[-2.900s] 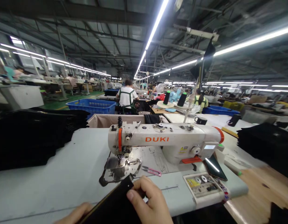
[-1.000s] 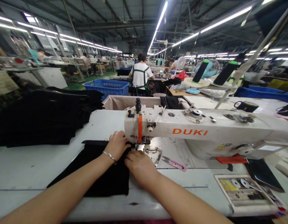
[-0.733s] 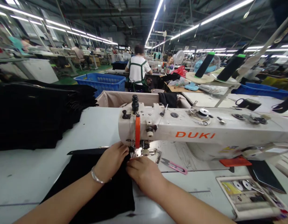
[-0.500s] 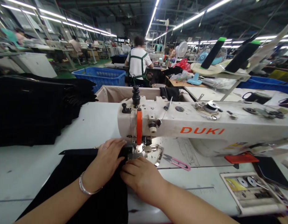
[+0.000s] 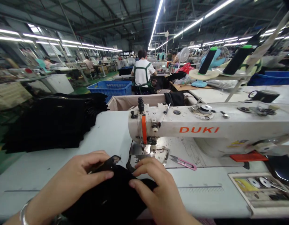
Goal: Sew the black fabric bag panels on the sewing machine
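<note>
My left hand (image 5: 76, 178) and my right hand (image 5: 156, 190) both grip a bunched piece of black fabric (image 5: 111, 193) at the near edge of the table, just in front of the needle plate (image 5: 146, 153). The left thumb and fingers pinch the cloth's upper corner. The right fingers curl over its right side. The white DUKI sewing machine (image 5: 205, 128) stands right behind the hands, its presser foot bare of cloth.
A tall stack of black fabric pieces (image 5: 52, 122) lies at the left on the table (image 5: 107, 131). Pink thread snips (image 5: 184, 161) rest beside the needle plate. A bobbin tray (image 5: 261, 190) sits front right. Another worker (image 5: 143, 73) sits ahead by a blue crate (image 5: 110, 87).
The black fabric lay flat under the presser foot with both hands pressed on it; now it is pulled back toward me, bunched up in both hands, clear of the needle.
</note>
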### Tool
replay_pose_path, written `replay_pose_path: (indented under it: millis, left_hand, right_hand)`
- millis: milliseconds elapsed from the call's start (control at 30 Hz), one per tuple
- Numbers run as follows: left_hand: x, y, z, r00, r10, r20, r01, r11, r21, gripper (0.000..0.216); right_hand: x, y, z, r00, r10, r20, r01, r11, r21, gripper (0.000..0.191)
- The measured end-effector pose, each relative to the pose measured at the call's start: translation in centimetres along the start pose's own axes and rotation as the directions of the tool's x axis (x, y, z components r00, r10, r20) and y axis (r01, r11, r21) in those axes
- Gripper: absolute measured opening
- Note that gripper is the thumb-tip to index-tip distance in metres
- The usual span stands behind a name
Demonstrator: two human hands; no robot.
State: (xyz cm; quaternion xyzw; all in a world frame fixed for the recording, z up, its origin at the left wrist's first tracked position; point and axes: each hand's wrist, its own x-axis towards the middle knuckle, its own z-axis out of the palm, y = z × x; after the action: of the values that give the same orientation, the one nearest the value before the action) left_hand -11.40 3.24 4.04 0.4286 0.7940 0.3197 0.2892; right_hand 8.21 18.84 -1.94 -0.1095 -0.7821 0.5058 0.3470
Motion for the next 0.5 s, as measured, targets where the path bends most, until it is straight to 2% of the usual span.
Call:
replay_pose_path:
  millis: [167, 333, 500]
  left_hand:
    - [-3.9, 0.1, 1.0, 0.975, 0.065, -0.213, -0.079, 0.995, -0.058, 0.022]
    - [-6.1, 1.3, 2.1, 0.956, 0.046, -0.288, -0.092, 0.985, -0.147, 0.018]
    - [-7.1, 2.3, 3.0, 0.889, 0.047, -0.456, -0.125, 0.982, -0.143, 0.017]
  right_hand:
    - [-0.2, -2.3, 0.0, 0.985, -0.170, 0.013, 0.171, 0.980, -0.102, 0.015]
    - [0.1, -4.0, 0.1, 0.943, -0.332, 0.033, 0.332, 0.922, -0.199, 0.006]
    - [0.1, -5.0, 0.4, 0.882, -0.470, 0.023, 0.456, 0.841, -0.291, 0.008]
